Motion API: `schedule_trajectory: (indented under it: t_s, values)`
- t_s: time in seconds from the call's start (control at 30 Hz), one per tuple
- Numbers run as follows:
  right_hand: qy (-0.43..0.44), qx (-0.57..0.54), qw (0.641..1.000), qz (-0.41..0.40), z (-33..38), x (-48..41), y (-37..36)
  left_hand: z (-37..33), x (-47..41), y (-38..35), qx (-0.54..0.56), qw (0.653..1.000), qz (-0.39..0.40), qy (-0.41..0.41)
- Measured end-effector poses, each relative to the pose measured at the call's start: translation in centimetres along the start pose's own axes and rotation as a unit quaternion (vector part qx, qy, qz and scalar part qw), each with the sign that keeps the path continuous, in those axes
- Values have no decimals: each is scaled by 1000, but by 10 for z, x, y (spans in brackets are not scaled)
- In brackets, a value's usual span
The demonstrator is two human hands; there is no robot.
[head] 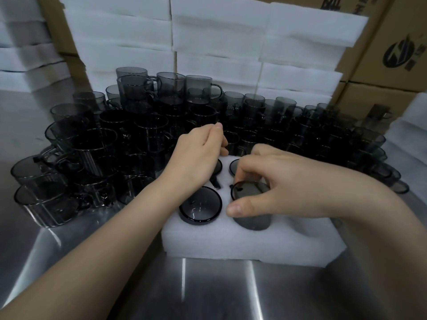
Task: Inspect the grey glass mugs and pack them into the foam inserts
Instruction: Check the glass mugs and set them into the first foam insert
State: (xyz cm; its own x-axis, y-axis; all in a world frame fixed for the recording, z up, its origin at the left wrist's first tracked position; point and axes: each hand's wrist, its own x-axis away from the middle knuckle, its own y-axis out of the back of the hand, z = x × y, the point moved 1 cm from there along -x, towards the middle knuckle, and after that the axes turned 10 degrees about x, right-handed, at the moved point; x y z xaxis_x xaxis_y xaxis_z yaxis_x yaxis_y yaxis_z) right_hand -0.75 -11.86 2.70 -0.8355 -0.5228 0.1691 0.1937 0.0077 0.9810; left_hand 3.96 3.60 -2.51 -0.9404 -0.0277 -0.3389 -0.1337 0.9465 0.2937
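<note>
The right hand (265,192) grips the rim of a grey glass mug (251,221), thumb on the near edge and fingers curled over the far edge. This mug sits in the 4 o'clock cavity of the foam insert (231,245). A second mug (200,205) is seated in the 7 o'clock cavity and a third mug (233,166) at 1 o'clock. The left hand (198,155) covers the 11 o'clock cavity with fingers curled; what it holds cannot be determined. Loose mugs (143,135) crowd the steel table (219,292) from 9 to 2 o'clock of the insert. Stacked foam sheets (219,42) stand at 12 o'clock.
</note>
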Motion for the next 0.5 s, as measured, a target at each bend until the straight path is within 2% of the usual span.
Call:
schedule_trajectory:
  t_s: [0.13, 0.2, 0.3, 0.5]
  values:
    - [5, 60, 998, -12, 7, -1, -4, -3, 2, 0, -5, 1000, 2, -5]
    - [10, 70, 997, 8, 8, -1, -9, -3, 3, 0, -8, 1000, 4, -8]
    - [-4, 25, 999, 27, 2, 1, -14, -3, 3, 0, -9, 1000, 7, -10]
    - [36, 4, 999, 34, -3, -6, -18, -1, 3, -1, -12, 1000, 14, -13]
